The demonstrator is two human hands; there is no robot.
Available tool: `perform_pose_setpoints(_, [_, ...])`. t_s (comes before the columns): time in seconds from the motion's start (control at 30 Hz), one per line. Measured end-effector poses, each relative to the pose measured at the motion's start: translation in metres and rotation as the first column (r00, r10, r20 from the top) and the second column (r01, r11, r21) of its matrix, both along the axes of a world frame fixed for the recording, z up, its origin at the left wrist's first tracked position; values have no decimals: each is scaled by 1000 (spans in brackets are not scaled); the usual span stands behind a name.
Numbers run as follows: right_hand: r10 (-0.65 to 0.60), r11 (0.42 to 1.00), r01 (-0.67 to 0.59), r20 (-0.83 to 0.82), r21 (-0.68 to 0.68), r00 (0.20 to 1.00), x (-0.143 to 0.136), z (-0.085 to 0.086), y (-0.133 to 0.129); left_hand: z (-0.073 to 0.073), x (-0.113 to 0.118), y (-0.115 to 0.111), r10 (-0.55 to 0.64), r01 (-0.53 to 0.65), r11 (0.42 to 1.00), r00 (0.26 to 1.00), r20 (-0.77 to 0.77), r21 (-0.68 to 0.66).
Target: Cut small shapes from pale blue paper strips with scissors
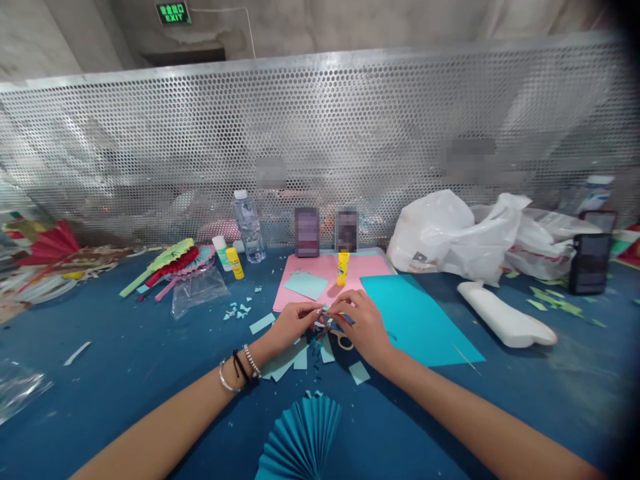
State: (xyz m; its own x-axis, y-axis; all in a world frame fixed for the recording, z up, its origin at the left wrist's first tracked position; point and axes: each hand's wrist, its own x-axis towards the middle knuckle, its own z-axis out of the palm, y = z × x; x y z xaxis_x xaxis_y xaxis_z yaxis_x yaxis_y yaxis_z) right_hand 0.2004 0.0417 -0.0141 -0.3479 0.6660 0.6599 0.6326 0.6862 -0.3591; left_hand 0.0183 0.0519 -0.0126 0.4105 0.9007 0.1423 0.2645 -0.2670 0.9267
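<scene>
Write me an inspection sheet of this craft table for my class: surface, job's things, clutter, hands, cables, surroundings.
Surface: blue table, strewn with paper bits.
Job's things: pale-blue paper strips and scissors by the hands; pleated blue fan in front; blue sheet, pink sheet and upright glue stick beyond.
Clutter: small scraps, clear wrapper, water bottle, white bags.
Hands: left hand and right hand meet at the fingertips, apparently pinching a small piece; details too small to tell.
Cables: on the table, nothing seen; thin white cable beside the exit sign.
Surroundings: perforated metal screen behind the table.
</scene>
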Motion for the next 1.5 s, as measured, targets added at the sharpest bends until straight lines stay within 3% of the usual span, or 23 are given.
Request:
perform_pose_setpoints(0.23, [51, 988, -71, -145, -139, 988, -4, -1, 0, 4, 3, -9, -2, 10, 993, 998, -66, 118])
perform_pose_setpoints(0.43, [149, 911, -249, -304, -327, 941, -3, -2, 4, 9, 6, -13, 14, 10, 980, 993, -119, 200])
perform_pose_setpoints(0.63, [75, 851, -294, -454, -435, 888, -4, -6, 9, 13, 7, -16, -4, 36, 977, 989, -151, 210])
perform_pose_setpoints(0.87, [57, 780, -370, -531, -505, 845, -9, -12, 10, 7, 5, -13, 26, 14, 969, 987, -157, 247])
perform_pose_setpoints(1.1, [66, 710, -455, -593, -537, 802, -8, -4, 6, 6, 5, -15, 39, 0, 971, 987, -159, 241])
perform_pose_setpoints(1.37, [63, 677, -486, -616, -552, 786, -9, 2, 2, 8, 5, -16, 60, -14, 968, 982, -180, 250])
perform_pose_setpoints(1.5, [56, 688, -466, -600, -556, 798, -10, -1, 4, 9, 6, -17, 86, -29, 963, 975, -203, 269])
